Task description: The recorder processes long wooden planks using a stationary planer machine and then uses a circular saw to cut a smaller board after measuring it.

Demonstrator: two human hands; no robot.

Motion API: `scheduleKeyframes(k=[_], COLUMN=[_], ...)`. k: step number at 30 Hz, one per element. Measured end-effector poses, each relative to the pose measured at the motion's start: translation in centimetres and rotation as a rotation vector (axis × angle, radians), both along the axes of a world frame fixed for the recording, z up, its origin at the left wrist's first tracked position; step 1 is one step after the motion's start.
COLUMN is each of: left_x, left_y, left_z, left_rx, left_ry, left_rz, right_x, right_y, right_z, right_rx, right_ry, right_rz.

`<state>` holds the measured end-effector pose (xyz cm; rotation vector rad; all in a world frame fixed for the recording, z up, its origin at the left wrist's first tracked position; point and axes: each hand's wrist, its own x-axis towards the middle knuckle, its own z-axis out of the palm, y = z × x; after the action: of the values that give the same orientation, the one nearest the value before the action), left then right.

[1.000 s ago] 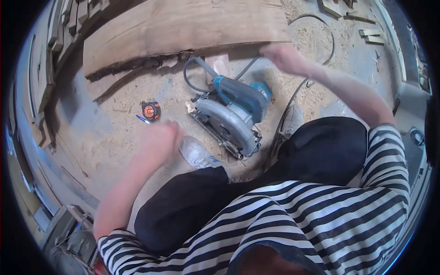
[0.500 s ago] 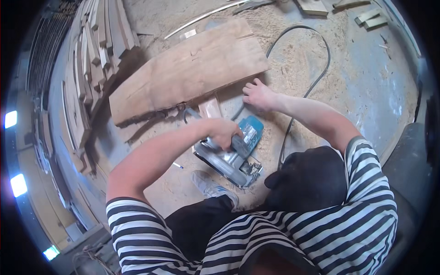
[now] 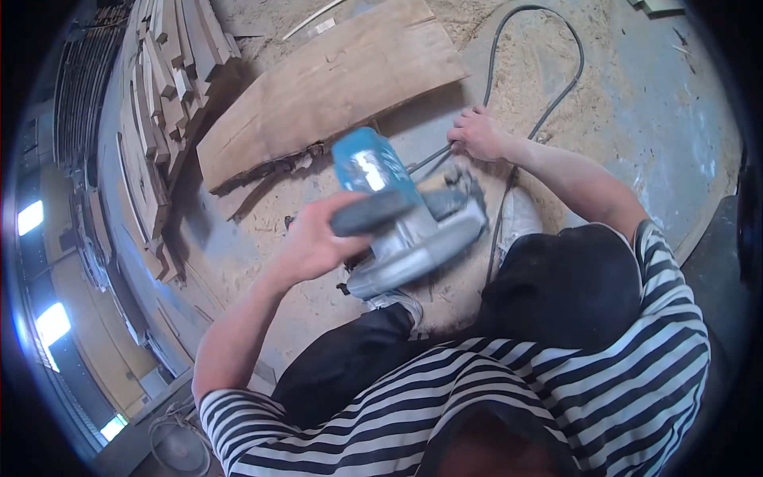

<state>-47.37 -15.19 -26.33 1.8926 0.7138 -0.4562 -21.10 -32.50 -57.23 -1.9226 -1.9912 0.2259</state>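
My left hand (image 3: pixel 316 238) is wrapped round the dark handle of a circular saw (image 3: pixel 380 167) with a blue motor housing and a silver guard. The saw is lifted off the floor in front of my knees, tilted and smeared by motion. Its blade cannot be made out. Ahead and to the right, my right hand (image 3: pixel 482 135) has its fingers curled round the saw's dark power cord (image 3: pixel 429 160), which loops away beyond it across the floor. A wide wooden slab (image 3: pixel 334 83) with a rough, bark-like near edge lies just past the saw.
Long boards (image 3: pixel 147 103) are stacked at the left. Sawdust covers much of the floor (image 3: pixel 636 151). My shoe (image 3: pixel 520 215) stands near the cord on the right, and a small wood offcut (image 3: pixel 322 27) lies beyond the slab.
The saw has come up off the floor and turned in my left hand, its motor swinging to the left. My right hand has moved right and closed on the cord, shifting its loop.
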Motion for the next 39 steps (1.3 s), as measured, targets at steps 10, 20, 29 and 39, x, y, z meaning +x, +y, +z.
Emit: scheduleKeyframes(k=[10,20,29,39], left_x=[3.7,4.9,5.6,5.5], left_y=[1.3,-1.7,-4.5,-4.1], left_z=[1.4,-6.5,-7.9,-7.3], left_rx=[-0.177,0.140,0.136,0.029], left_ry=[-0.363,-0.345,-0.441,-0.429], left_rz=[0.846,0.900,0.861,0.890], right_x=[-16.6,-10.8,-9.2,-10.0], right_y=[-6.7,-6.5,-4.9,-5.9], right_z=[7.1,9.4,10.8,9.0], right_rx=[-1.152,-0.627,0.488,0.642], right_ry=[1.279,0.892,0.661,0.617], right_rz=[0.045,0.160,-0.133,-0.093])
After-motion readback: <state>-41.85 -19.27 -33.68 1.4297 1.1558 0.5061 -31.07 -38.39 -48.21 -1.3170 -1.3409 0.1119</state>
